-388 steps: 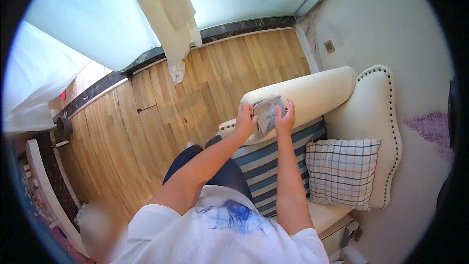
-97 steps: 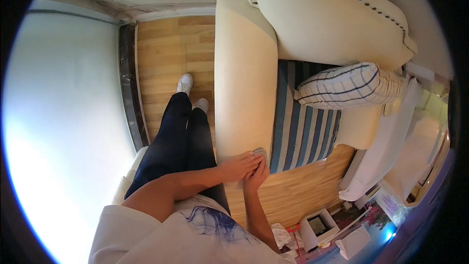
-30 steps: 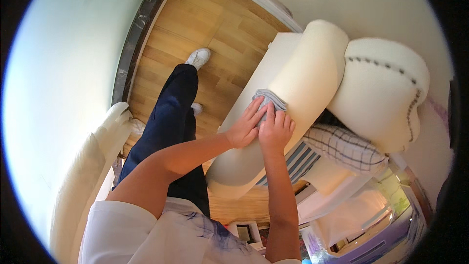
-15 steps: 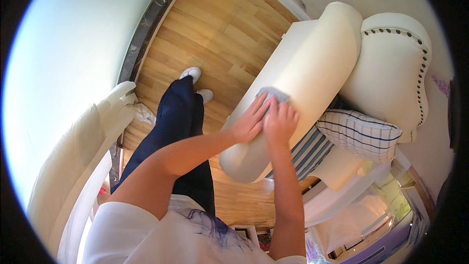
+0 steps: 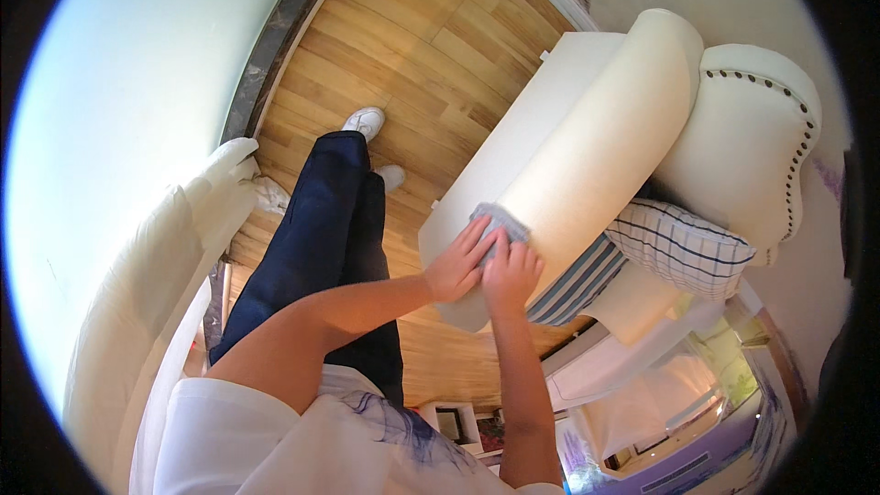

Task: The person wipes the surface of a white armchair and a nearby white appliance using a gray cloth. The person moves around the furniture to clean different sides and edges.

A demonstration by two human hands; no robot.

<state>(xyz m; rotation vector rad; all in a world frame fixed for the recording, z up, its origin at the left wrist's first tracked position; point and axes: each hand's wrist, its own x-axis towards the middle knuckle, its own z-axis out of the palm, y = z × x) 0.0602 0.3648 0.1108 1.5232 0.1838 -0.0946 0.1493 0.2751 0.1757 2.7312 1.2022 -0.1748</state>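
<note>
A grey cloth [image 5: 500, 218] lies bunched against the rounded cream armrest [image 5: 587, 147] of a sofa, close to the armrest's near end. My left hand [image 5: 456, 266] holds the cloth from its left side, fingers reaching over it. Beside it, my right hand [image 5: 511, 273] presses on the same cloth, with the two hands touching. Part of the cloth is hidden beneath my fingers.
Right of the armrest stands the sofa's studded backrest [image 5: 747, 137]. A checked pillow [image 5: 683, 247] and a striped blue cushion [image 5: 577, 282] rest on the seat. Pale curtains [image 5: 151, 284] hang at left, above a wooden floor [image 5: 403, 46].
Both hands have slid the cloth along the armrest toward me, nearer its front end. The view has shifted slightly as well.
</note>
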